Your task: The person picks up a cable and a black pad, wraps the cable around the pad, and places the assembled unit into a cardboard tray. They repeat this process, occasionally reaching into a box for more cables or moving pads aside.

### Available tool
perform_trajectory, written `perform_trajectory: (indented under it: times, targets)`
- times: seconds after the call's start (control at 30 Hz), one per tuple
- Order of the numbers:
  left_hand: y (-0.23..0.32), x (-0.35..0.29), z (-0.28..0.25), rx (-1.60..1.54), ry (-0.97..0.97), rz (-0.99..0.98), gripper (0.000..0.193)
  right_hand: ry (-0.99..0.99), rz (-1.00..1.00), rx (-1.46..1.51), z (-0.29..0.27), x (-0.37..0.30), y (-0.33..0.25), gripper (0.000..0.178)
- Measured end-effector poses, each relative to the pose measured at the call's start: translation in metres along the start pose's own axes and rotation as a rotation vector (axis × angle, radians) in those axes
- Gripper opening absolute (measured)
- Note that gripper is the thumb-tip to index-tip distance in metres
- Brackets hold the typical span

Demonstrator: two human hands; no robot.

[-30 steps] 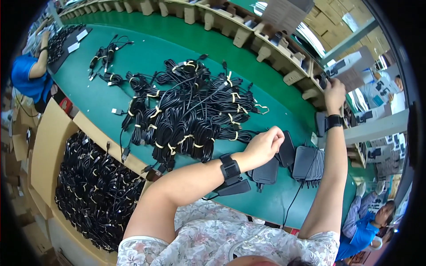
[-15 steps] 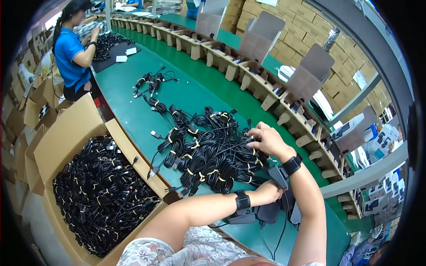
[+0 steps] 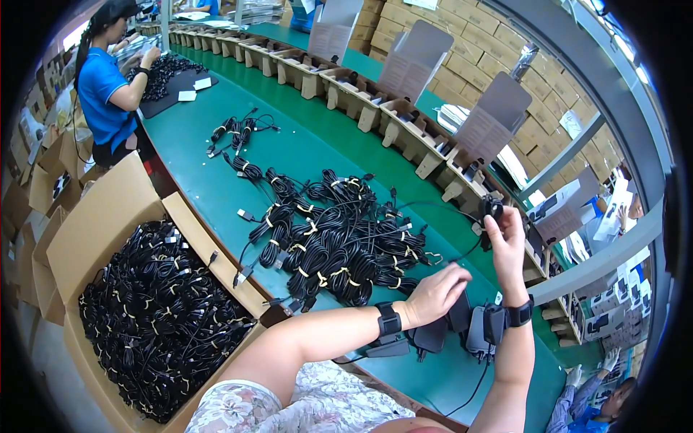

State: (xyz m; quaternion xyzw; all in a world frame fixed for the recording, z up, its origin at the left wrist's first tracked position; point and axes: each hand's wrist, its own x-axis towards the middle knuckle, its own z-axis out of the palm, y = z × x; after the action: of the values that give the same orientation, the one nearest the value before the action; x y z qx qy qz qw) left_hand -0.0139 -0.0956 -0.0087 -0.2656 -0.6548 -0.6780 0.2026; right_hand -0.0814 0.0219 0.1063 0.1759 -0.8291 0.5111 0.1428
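My right hand [image 3: 508, 242] is raised above the green belt near the carton trays, its fingers closed around a black cable bundle [image 3: 492, 209]. Loose cable ends trail from this bundle toward the left. My left hand [image 3: 437, 294] hovers lower, at the right edge of the cable pile, with fingers bent together; whatever they pinch, if anything, is hidden. The pile of black cables [image 3: 339, 249], coiled and tied with cream bands, covers the middle of the green table [image 3: 209, 169]. Each wrist wears a black strap with a small box.
At left stands an open cardboard box [image 3: 61, 249] full of similar cables. Carton trays [image 3: 411, 137] line the belt's far side, several with upright grey boards [image 3: 415, 61]. Dark box-shaped devices [image 3: 429, 335] lie by my wrists. A person in blue [image 3: 108, 86] works at far left.
My right hand has left the pile and moved right with a cable bundle. My left hand has come up from beside the dark devices. The view has shifted slightly.
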Motion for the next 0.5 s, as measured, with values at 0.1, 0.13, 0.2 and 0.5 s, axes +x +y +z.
perform_trajectory:
  times: [0.1, 0.13, 0.2, 0.5]
  targets:
    - [0.017, 0.011, -0.010, 0.065, 0.162, 0.172, 0.025, -0.027, 0.006, -0.200, -0.025, -0.017, 0.013, 0.021]
    - [0.021, 0.016, -0.014, 0.144, 0.256, 0.272, 0.028, -0.045, 0.012, -0.298, -0.028, -0.025, 0.014, 0.021]
    - [0.023, 0.022, -0.017, 0.216, 0.345, 0.371, 0.031, -0.061, 0.049, -0.258, -0.032, -0.043, 0.007, 0.020]
    - [-0.025, 0.006, 0.003, -0.185, -0.230, -0.260, 0.027, -0.001, 0.233, 0.352, -0.020, -0.074, -0.015, 0.021]
